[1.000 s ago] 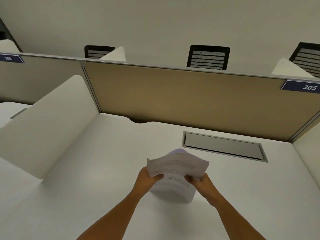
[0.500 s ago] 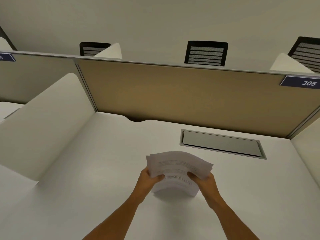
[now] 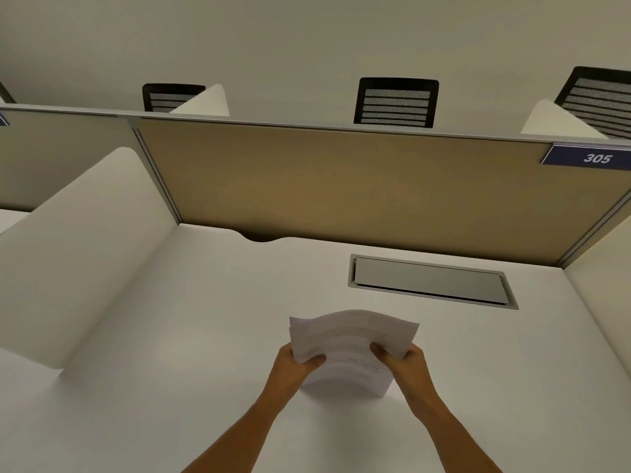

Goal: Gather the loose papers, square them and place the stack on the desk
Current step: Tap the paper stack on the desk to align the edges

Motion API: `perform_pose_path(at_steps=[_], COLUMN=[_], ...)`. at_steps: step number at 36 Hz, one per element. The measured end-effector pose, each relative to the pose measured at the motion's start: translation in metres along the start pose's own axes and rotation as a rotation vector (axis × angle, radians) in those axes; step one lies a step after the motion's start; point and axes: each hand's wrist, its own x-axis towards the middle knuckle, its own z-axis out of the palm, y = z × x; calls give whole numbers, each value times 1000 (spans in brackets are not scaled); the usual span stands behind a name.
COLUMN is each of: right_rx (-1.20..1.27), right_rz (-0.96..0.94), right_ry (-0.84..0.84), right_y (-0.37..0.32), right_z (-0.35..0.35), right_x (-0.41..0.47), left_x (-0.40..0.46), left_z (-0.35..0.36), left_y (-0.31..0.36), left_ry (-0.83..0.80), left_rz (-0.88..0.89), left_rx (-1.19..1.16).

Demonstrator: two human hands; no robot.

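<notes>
White cubicle table (image 3: 143, 387) carries the papers (image 3: 348, 349) standing on their near-centre bottom edge; left hand (image 3: 293, 367) and right hand (image 3: 406, 361) have fingers clamped on the sides; loosen slightly and tap so uneven top corners settle flush.

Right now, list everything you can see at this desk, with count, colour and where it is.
papers: one stack, white with printed lines, standing on its lower edge on the desk, bowed, sheets not yet flush
desk: one, white, fills the lower view
hatch: one, grey, set into the desk behind the papers
back panel: one, tan, along the far edge
side dividers: two, white, left and right of the desk
sign: one, dark blue, reads 305, top right of the panel
chairs: three in view, black, beyond the panel
left hand: grips the stack's left edge
right hand: grips the stack's right edge
</notes>
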Motion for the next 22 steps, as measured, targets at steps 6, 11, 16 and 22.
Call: perform_pose_path(at_steps=[6,11,16,22], right_rx=[1,-4,2,-51], right_rz=[-10,-15,-45,-5], right_ry=[21,30,46,5], right_y=[7,0,-5,7], right_z=[-6,-1,0,0], right_x=[-3,3,6,5], left_x=[0,2,6,0], left_z=[-2,3,7,9], left_y=[-2,12,18,7], left_ry=[54,104,153,34], left_rz=[51,106,134,34], left_rx=[-17,-39,-73,-86])
